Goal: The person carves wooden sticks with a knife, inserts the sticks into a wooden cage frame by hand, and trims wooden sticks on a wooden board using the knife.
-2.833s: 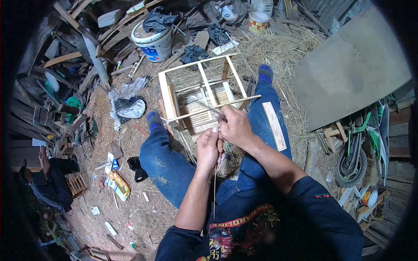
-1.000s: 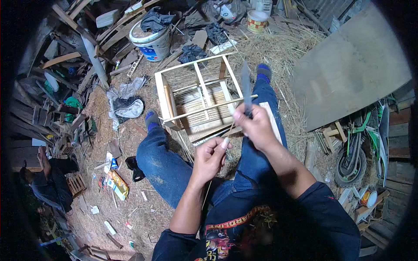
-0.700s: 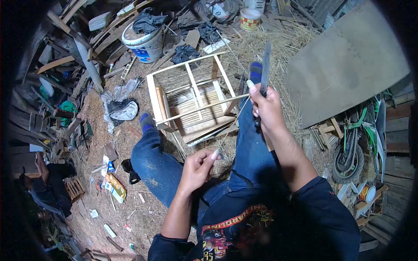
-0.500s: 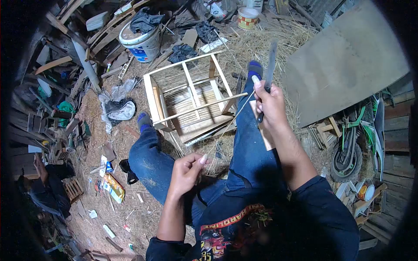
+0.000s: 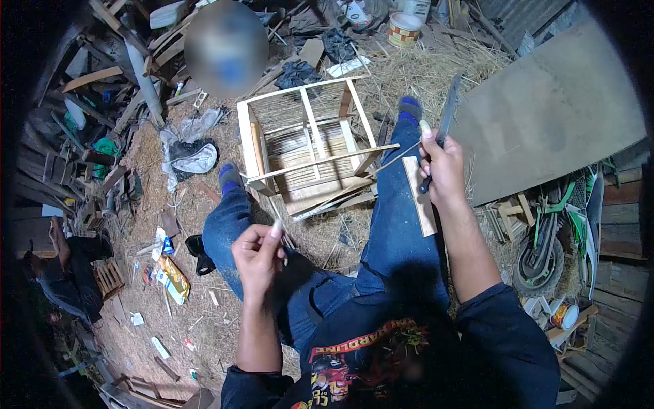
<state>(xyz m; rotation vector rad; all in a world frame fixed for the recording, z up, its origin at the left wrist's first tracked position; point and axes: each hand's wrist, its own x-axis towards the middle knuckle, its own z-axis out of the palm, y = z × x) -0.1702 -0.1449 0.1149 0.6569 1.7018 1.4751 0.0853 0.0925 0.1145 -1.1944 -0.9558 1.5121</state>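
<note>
L hand point(image 5: 257, 267): fingers curled, can't tell if holding anything. Wood frame point(image 5: 315, 129) on floor btwn feet point(image 5: 229, 178). Thin strip point(image 5: 400, 159) by R hand point(image 5: 444, 172), closed tight round knife point(image 5: 449, 107), blade up.

Your knife point(image 5: 449, 112) has a smooth grey metal blade and a matt black handle point(image 5: 426, 184). The frame point(image 5: 313, 126) at the centre is pale bare wood, like the plank point(image 5: 419, 198) on your denim jeans point(image 5: 395, 225). Upper right, the sheet point(image 5: 552, 102) looks smooth and matt.
</note>
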